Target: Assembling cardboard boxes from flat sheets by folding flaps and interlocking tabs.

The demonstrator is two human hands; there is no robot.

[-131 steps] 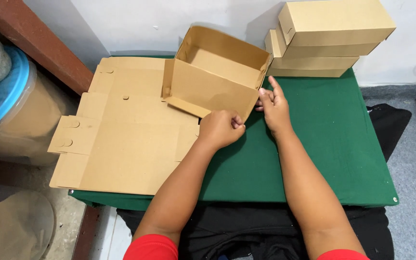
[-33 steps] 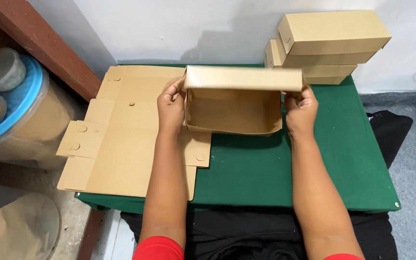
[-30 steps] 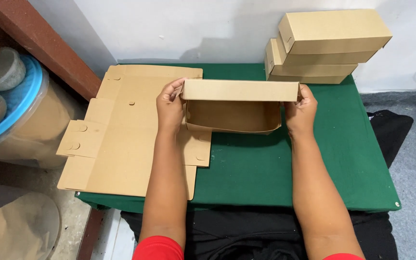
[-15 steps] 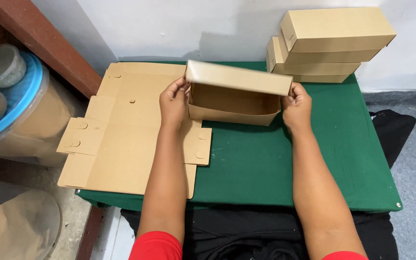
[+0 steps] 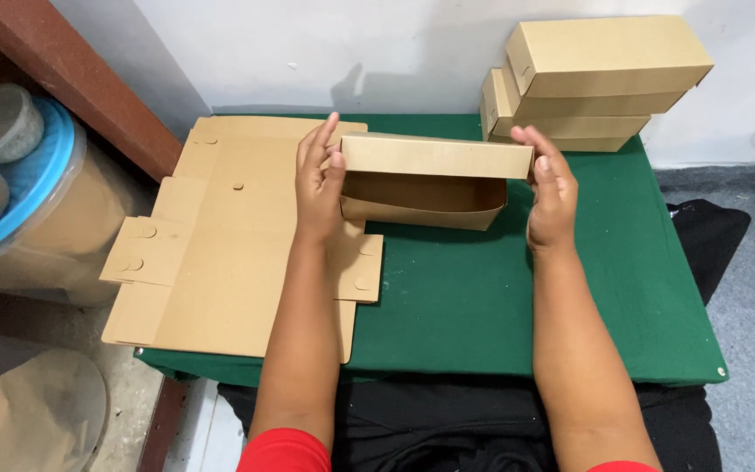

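A brown cardboard box (image 5: 430,179) sits on the green table (image 5: 517,288), its lid flap folded partly down over the open body. My left hand (image 5: 318,179) presses flat against the box's left end with fingers straight. My right hand (image 5: 550,188) presses the right end the same way. The box is held between both palms, and its inside shows under the lid's front edge.
Flat unfolded cardboard blanks (image 5: 220,245) lie stacked on the table's left part, overhanging its edge. Three finished brown boxes (image 5: 596,79) are piled at the back right by the white wall. A blue-lidded tub (image 5: 19,201) stands on the left.
The box was turned from a tilted, open position to level between my hands, and its lid flap came down over the top. Both hands shifted to the box ends.
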